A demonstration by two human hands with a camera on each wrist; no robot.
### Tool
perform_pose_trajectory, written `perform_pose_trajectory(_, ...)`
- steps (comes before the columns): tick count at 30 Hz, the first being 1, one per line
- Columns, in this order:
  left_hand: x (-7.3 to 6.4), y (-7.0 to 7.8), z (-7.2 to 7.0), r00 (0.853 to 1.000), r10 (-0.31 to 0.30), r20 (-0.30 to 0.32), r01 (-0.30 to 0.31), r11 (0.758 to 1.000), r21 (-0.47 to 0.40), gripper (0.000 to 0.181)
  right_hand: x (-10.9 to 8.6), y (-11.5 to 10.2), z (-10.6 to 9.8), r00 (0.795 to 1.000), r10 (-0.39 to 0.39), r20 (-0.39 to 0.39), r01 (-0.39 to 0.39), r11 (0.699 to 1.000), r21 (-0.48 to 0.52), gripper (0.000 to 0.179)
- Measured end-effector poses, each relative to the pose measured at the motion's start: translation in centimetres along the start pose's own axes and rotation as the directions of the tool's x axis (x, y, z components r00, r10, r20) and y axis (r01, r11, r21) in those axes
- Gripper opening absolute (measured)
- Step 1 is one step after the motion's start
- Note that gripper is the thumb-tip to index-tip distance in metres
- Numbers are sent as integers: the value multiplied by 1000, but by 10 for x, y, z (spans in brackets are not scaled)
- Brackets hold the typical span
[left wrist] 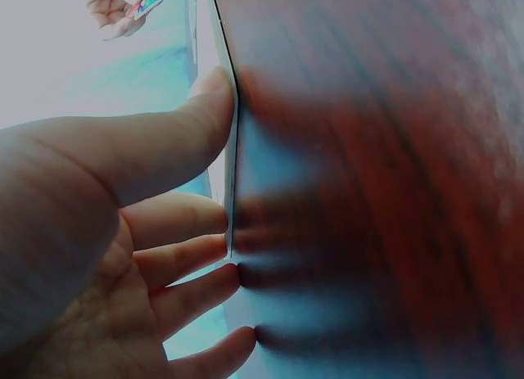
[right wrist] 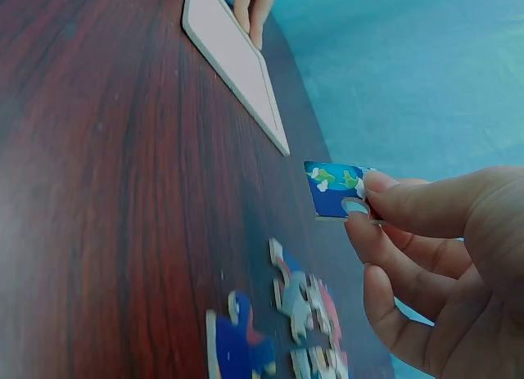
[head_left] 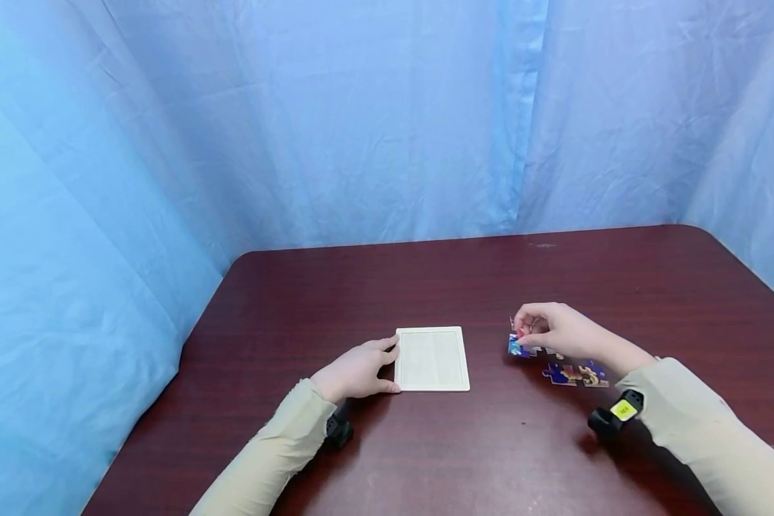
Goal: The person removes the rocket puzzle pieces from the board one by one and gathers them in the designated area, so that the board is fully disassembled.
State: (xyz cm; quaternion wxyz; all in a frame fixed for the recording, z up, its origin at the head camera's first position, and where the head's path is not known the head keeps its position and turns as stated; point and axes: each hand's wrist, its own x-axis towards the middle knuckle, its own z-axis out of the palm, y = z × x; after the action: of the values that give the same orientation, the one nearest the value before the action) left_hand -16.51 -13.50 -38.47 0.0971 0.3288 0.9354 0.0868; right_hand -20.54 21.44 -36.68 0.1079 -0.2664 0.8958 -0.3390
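Note:
My right hand [head_left: 557, 330] pinches a jigsaw puzzle piece [right wrist: 332, 195] between thumb and fingertips. The piece is blue with green and white printing and has two straight edges. It is held up above the table in the right wrist view. Beneath and beside that hand lie other puzzle pieces [head_left: 577, 374], some hidden by it in the head view. My left hand [head_left: 359, 367] touches the left side of a white square puzzle frame [head_left: 433, 389]. Its thumb is at the near corner and its fingers, fairly straight, are spread along the edge.
The dark red-brown wooden table [head_left: 335, 287] has rounded far corners. Light blue curtains [head_left: 361, 129] hang behind it and along both sides. A black wrist device with a yellow label [head_left: 623, 410] sits on the right sleeve, close over the table.

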Motion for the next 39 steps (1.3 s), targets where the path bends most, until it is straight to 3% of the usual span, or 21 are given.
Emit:
perform_pose_trajectory(19, 2, 1, 0, 1000, 11, 0, -11, 1000, 18, 66, -11, 19, 7, 994, -15, 104, 16, 1000, -9, 19)
perform_pose_trajectory(25, -1, 0, 3, 1000, -5, 8, 5, 1000, 5, 66, -11, 20, 12, 993, -64, 96, 66, 998, -18, 18)
perform_pose_trajectory(31, -2, 0, 3, 1000, -10, 8, 10, 1000, 1, 66, -12, 18, 14, 996, -50, 75, 57, 994, -94, 17)
perform_pose_trajectory(39, -3, 0, 2, 1000, 6, -2, -6, 1000, -9, 66, -12, 15, 16, 996, -68, 63, 75, 991, -115, 13)
